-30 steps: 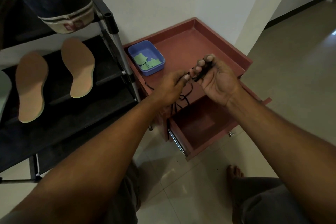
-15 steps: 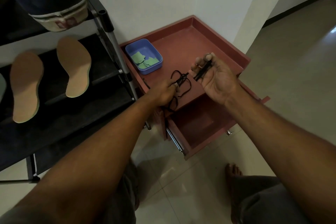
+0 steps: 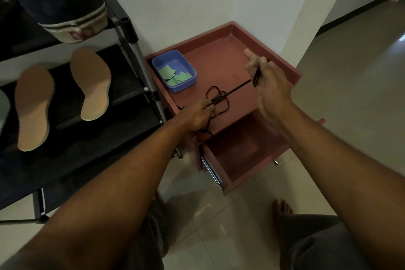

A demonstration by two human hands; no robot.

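Observation:
A black shoelace (image 3: 237, 88) runs taut between my two hands over the top of a small red-brown cabinet (image 3: 221, 63). My left hand (image 3: 198, 114) pinches the lace where several loops bunch together, low on the cabinet top. My right hand (image 3: 268, 85) grips the other end of the lace, held higher and to the right. More lace hangs down from my left hand over the cabinet's front edge.
A blue tray (image 3: 175, 70) holding green paper scraps sits at the cabinet's back left. The cabinet drawer (image 3: 243, 149) stands pulled out below. A black shoe rack (image 3: 122, 85) on the left carries two tan insoles (image 3: 91, 83) and a shoe (image 3: 65, 2) above. A bare foot (image 3: 281, 209) rests on the tiled floor.
My hands have moved apart: the left went down to the cabinet top with the looped bunch, the right drew its end up and right, pulling the lace straight.

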